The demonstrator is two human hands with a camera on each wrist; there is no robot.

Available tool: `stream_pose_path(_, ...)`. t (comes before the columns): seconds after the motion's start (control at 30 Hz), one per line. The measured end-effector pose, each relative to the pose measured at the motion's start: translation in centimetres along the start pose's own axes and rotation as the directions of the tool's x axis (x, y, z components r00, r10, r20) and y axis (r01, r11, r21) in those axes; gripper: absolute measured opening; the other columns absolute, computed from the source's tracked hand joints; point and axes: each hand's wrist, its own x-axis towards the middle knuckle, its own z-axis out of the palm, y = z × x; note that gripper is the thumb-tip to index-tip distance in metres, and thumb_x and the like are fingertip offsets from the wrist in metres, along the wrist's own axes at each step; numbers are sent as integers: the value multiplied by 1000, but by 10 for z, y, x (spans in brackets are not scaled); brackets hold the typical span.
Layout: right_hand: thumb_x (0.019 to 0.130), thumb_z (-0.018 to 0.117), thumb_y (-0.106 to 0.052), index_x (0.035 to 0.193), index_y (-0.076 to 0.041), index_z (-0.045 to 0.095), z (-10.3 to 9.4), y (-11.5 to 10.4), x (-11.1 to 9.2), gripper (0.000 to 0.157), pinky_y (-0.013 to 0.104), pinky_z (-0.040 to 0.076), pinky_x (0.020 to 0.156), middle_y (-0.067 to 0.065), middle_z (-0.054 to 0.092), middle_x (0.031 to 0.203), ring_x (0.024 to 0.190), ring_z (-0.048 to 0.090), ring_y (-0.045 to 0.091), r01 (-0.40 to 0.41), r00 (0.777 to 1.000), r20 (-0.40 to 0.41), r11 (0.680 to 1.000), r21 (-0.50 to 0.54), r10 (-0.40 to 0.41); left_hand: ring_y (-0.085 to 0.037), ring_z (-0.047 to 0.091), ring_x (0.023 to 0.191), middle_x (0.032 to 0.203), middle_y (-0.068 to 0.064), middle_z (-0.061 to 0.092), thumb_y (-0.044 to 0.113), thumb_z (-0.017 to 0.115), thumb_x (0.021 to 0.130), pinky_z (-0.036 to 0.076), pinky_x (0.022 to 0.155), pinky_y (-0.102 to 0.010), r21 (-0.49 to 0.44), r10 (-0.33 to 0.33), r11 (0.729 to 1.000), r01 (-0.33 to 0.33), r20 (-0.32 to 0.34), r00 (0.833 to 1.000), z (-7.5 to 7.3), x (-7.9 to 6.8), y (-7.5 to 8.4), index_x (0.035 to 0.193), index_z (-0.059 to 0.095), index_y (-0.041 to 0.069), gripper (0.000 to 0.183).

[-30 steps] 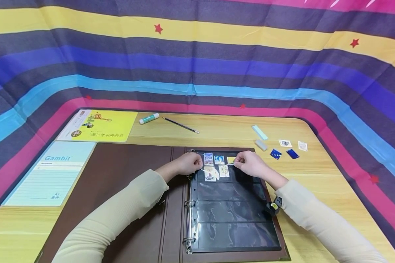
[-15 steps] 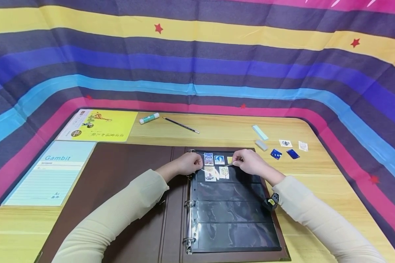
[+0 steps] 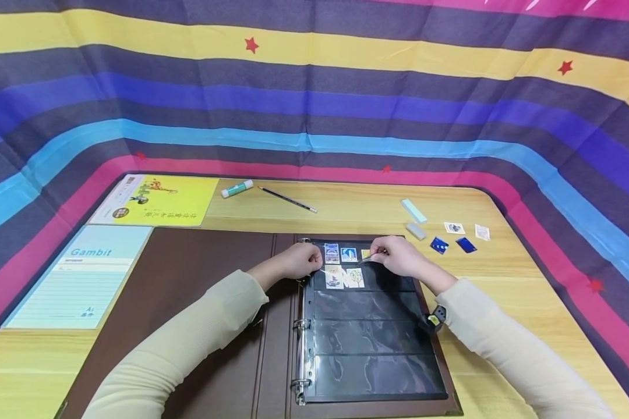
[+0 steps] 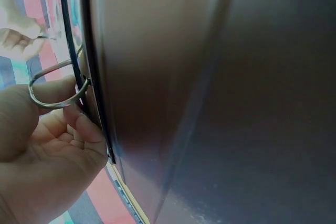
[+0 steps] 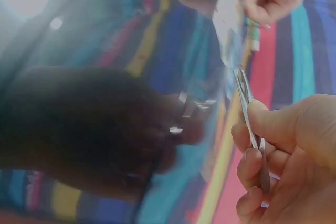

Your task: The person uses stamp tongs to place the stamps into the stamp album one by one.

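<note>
Before a cloth backdrop (image 3: 314, 105) striped in grey, yellow, blue and pink, at a pale wood-grain table (image 3: 356, 201), works over an open brown ring binder (image 3: 199, 262) with a glossy black pocket page (image 3: 367, 334) on its metal rings. Near the top of that page, in the second row, shows a small cream paper stamp with a tree-like print (image 3: 354, 277), just beside another pale pictorial stamp (image 3: 334, 277). Judging by looks, should handle as very light, limp and easily creased, against film likely slippery; best taken flat by the margin. With the right hand (image 3: 398, 259), pinches slim silver metal tweezers (image 5: 253, 135) between thumb and curled fingers, tips narrow and near the cream stamp's upper edge; cannot tell whether gripping paper. With the left hand (image 3: 300, 261), curls fingers at the page's inner edge beside the top ring, seemingly pinching page or film; cannot tell which.
</note>
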Motion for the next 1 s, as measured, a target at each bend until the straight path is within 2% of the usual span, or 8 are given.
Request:
stream_pose_path(0.17, 79, 53, -10, 79, -7, 55, -22, 23, -11, 4, 32, 39, 61, 6, 55, 78, 70, 49, 17, -30, 994, -100, 999, 44, 34, -10, 38, 52, 56, 2, 40, 3, 43, 80, 34, 60, -24, 6, -2, 1000, 2, 0, 1000, 1, 0, -1, 67, 48, 9, 15)
stream_pose_path(0.33, 81, 51, -12, 86, -3, 55, -47, 60, -30, 11, 34, 40, 58, 13, 55, 85, 72, 51, 23, -144, 974, -171, 988, 48, 151, -10, 38, 52, 56, 2, 40, 3, 42, 80, 34, 60, -24, 1, 15, 1000, -15, 1, 1000, 2, 1, -2, 66, 47, 9, 15)
stream_pose_path(0.43, 81, 51, -12, 88, 0, 55, -56, 85, -42, 14, 37, 39, 59, 14, 55, 83, 73, 51, 26, -216, 956, -199, 976, 25, 217, -10, 38, 52, 57, 1, 40, 3, 42, 80, 34, 60, -24, -10, 13, 1000, -13, 3, 1000, 2, 1, -2, 67, 48, 9, 15)
stream_pose_path(0.67, 78, 53, -11, 82, 1, 55, -64, 125, -57, 13, 40, 35, 61, 13, 55, 75, 70, 49, 27, -315, 934, -199, 947, -60, 298, -10, 39, 52, 57, 1, 41, 3, 42, 80, 35, 59, -24, -20, -8, 1000, 9, 16, 1000, 3, 2, -2, 67, 48, 9, 15)
stream_pose_path(0.8, 78, 52, -10, 82, 2, 55, -65, 133, -60, 13, 40, 34, 61, 12, 55, 74, 69, 48, 26, -340, 930, -175, 938, -71, 323, -10, 40, 53, 57, 1, 42, 3, 43, 79, 35, 60, -24, -27, -19, 999, 20, 18, 1000, 3, 1, -2, 68, 49, 9, 14)
stream_pose_path(1.0, 77, 54, -10, 79, 1, 56, -66, 134, -66, 12, 40, 35, 61, 8, 55, 71, 67, 49, 24, -313, 944, -137, 946, -86, 299, -11, 42, 55, 62, 1, 46, 2, 43, 80, 36, 60, -24, -31, -37, 999, 38, 21, 999, 2, 2, -2, 69, 50, 9, 15)
